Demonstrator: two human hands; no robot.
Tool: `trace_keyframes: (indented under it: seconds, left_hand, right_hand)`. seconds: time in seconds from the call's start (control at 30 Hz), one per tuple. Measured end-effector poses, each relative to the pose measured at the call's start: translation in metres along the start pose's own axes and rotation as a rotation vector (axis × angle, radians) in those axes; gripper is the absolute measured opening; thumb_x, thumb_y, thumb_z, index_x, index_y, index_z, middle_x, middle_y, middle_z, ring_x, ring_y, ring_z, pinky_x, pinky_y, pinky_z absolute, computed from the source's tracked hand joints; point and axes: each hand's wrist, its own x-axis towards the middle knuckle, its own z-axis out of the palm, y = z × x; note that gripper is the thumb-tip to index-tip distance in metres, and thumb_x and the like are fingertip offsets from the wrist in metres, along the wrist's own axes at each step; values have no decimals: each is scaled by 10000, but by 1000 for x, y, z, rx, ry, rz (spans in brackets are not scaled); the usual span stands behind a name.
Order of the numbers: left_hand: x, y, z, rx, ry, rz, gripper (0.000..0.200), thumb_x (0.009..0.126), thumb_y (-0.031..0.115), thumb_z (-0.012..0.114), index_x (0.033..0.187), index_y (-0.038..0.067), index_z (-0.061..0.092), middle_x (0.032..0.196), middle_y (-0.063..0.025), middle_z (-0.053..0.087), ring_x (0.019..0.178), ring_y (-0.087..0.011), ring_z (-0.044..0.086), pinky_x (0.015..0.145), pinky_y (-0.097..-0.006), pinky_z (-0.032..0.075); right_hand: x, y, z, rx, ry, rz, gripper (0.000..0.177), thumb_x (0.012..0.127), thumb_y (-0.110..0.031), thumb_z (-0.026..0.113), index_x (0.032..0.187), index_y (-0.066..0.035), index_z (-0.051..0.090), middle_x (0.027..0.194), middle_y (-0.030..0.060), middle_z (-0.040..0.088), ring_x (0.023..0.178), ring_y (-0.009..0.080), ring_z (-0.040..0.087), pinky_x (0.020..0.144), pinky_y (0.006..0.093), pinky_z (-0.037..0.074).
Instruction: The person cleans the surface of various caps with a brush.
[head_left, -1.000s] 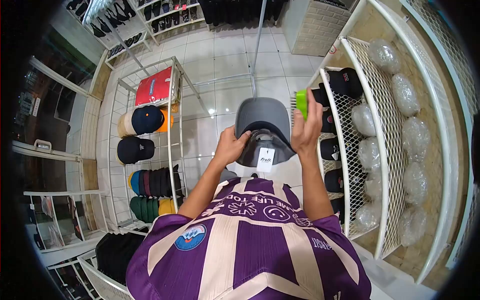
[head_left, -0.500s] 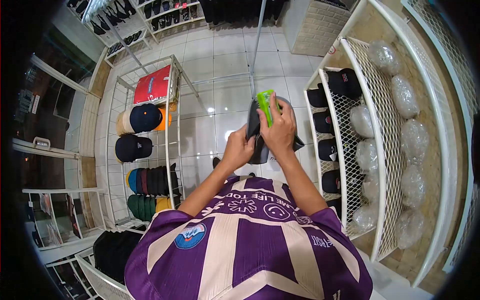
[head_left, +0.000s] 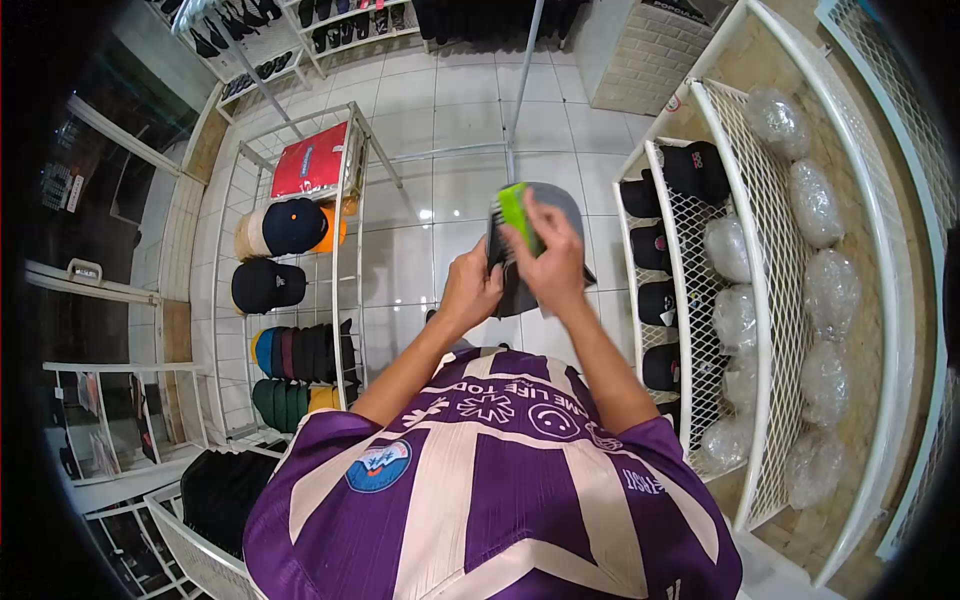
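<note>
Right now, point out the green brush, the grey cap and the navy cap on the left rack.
green brush [head_left: 514, 212], head view, on its green back.
grey cap [head_left: 566, 202], head view, on the grey panel beside the brush.
navy cap [head_left: 297, 226], head view, on its crown.

Left hand [head_left: 470, 290]: raised before the chest, fingers curled in a grip.
Right hand [head_left: 552, 262]: just beside it, fingers clamped.
Arms: bare forearms converging forward.
</note>
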Motion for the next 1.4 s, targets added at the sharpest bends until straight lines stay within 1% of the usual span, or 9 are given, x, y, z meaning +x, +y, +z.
trace_keyframes:
  seconds: [0.1, 0.23, 0.4, 0.5, 0.77, 1.13, 1.27, 1.33, 1.4]
  left_hand:
    - [-9, 13, 1, 68, -6, 93, 350, 847, -25, 576, 1197, -7, 578, 701, -277, 615, 654, -457, 649, 603, -503, 495]
    - [-6, 0, -3, 29, 1, -34, 364, 853, -16, 580, 1217, -21, 588, 704, -278, 614, 673, -471, 643, 603, -473, 502]
    - [6, -14, -1, -308, 237, 56, 351, 895, 25, 615, 1239, -42, 602, 813, -178, 714, 635, -181, 665, 602, -344, 521]
    - [6, -15, -5, -221, 170, 94, 322, 904, 32, 621, 1219, -36, 622, 908, -137, 738, 707, -121, 657, 646, -298, 530]
    - [21, -26, -43, -401, 7, -150, 169, 971, 115, 626, 1015, -43, 670, 869, 5, 674, 753, -76, 568, 667, -271, 469]
    - [55, -40, -153, -113, 152, -55, 287, 954, 216, 569, 975, -56, 657, 782, -274, 660, 748, -439, 664, 699, -461, 502]
    - [69, -73, -179, -195, 178, -39, 309, 963, 225, 608, 925, -79, 645, 689, -144, 639, 652, -148, 545, 619, -380, 459]
    - [72, -83, -193, -207, 129, -22, 291, 946, 220, 585, 954, -64, 651, 755, -275, 640, 723, -451, 642, 682, -471, 488]
    - [76, -92, -205, -192, 131, -18, 291, 944, 220, 589, 948, -65, 651, 750, -274, 638, 714, -442, 643, 679, -473, 484]
  right_hand:
    - [14, 10, -6, -415, 100, -136, 554, 925, -299, 753, 1380, -13, 619, 1069, 201, 657, 953, 359, 662, 836, 418, 533]
    - [-3, -12, 15, 258, -47, 108, 559, 904, -316, 763, 1385, -63, 635, 1104, 187, 663, 941, 351, 661, 857, 403, 524]
    - [15, -13, -21, -428, 198, -230, 550, 790, -160, 823, 1322, -103, 695, 1132, 122, 634, 1051, 328, 606, 890, 413, 507]
    - [18, 2, -12, 20, 110, -21, 569, 776, -138, 826, 1328, -108, 691, 1138, 135, 632, 1067, 337, 582, 927, 425, 488]
    - [27, -13, 27, -503, 117, -326, 607, 806, -183, 793, 1393, -158, 641, 1233, 138, 615, 1120, 342, 566, 983, 469, 449]
    - [53, -41, 134, -450, 122, -212, 589, 870, -188, 757, 1428, -87, 597, 1271, 211, 588, 1130, 382, 566, 965, 481, 444]
    - [55, -49, 175, -377, 28, -324, 610, 880, -213, 750, 1448, -79, 572, 1271, 232, 581, 1142, 386, 562, 966, 490, 438]
    - [73, -47, 183, -451, 79, -285, 612, 879, -205, 751, 1448, -73, 570, 1274, 234, 582, 1144, 389, 560, 969, 488, 439]
    - [79, -50, 197, -416, 218, -108, 604, 877, -189, 753, 1440, -62, 575, 1280, 238, 583, 1147, 395, 557, 972, 481, 440]
